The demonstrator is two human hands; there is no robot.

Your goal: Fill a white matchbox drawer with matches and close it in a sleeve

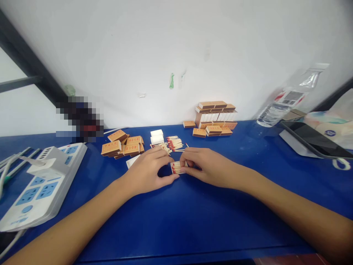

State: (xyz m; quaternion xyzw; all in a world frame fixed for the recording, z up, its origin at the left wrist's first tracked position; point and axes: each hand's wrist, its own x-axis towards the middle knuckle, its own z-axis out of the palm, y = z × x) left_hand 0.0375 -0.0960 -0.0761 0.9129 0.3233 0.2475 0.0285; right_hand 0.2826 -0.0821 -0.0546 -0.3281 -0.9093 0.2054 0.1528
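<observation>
A small open matchbox tray [173, 170] with red-headed matches lying in it rests on the blue table between my hands. My left hand [151, 169] curves round its left end, thumb at the near corner and index finger at the far one. From the right, my right hand [204, 164] reaches over the tray, its thumb and fingertips pinched on the matches and hiding the tray's right part. Just beyond my hands lies a loose pile of matches [174, 143]. White empty-looking trays [157, 139] sit left of the pile, and another white piece [132, 161] is partly behind my left hand.
Closed matchboxes [132, 148] are heaped at the left. More matchboxes [216, 119] are stacked against the wall. A power strip [55, 184] with cables lies at far left. On the right are a leaning water bottle [292, 97], a phone [317, 138] and a tissue pack [333, 123].
</observation>
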